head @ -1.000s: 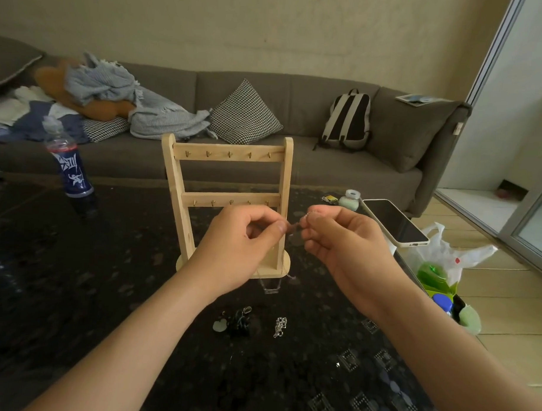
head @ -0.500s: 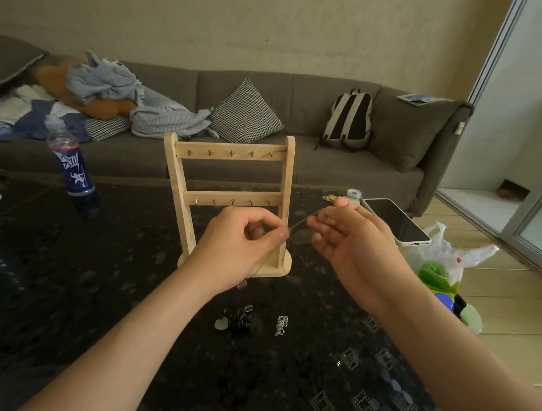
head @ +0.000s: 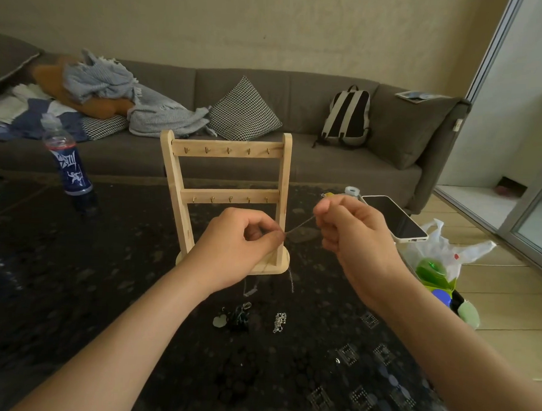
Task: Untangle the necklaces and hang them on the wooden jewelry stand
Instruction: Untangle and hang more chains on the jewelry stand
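Hidden: your left hand [head: 237,247] covers the stand [head: 226,185] base | both hands pinch a thin chain [head: 299,227], right hand [head: 354,236] at 3 o'clock | tangled necklaces [head: 238,318] on table [head: 76,290] at 6 o'clock; phone [head: 395,219] beyond.

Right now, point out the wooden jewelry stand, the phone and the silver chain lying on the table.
wooden jewelry stand [head: 227,149]: head view, on its top crossbar.
phone [head: 393,218]: head view, middle of its dark screen.
silver chain [head: 280,322]: head view, centre of the small bunched heap.
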